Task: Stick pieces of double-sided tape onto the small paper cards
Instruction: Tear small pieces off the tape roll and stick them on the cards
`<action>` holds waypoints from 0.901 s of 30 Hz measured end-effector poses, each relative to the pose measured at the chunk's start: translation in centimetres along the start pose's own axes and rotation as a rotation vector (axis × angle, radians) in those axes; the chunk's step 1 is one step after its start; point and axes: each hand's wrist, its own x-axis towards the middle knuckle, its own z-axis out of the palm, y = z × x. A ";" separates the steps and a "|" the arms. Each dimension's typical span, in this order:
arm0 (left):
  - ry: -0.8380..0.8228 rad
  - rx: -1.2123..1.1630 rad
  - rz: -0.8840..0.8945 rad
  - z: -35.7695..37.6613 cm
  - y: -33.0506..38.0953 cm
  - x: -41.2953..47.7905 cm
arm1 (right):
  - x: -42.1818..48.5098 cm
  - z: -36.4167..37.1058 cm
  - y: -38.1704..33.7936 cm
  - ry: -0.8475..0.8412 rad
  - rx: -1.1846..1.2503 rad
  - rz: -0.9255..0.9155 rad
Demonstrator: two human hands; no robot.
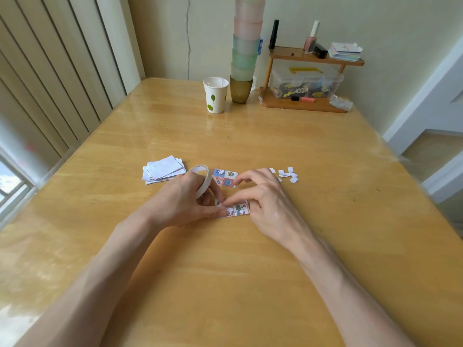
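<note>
A small patterned paper card point(236, 210) lies on the wooden table point(225, 271) between my hands. My left hand point(185, 204) grips a white roll of double-sided tape point(201, 181), held on edge, and its fingertips touch the card's left end. My right hand point(265, 199) has curled fingers on the card, its forefinger tip pressing near the card's left part. A second patterned card point(224, 177) lies just beyond. A pile of white cards point(162, 169) sits to the left. Several small white paper scraps point(288, 174) lie to the right.
At the table's far side stand a paper cup point(216, 95), a tall stack of coloured cups point(244, 58) and a wooden shelf point(308, 58) with a clear plastic box point(305, 82), bottles and a stack of notes. Blinds run along the left.
</note>
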 end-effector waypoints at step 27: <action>-0.027 0.016 -0.020 0.1 -0.3 0.2 | 0.2 -0.3 0.6 0.078 0.222 0.072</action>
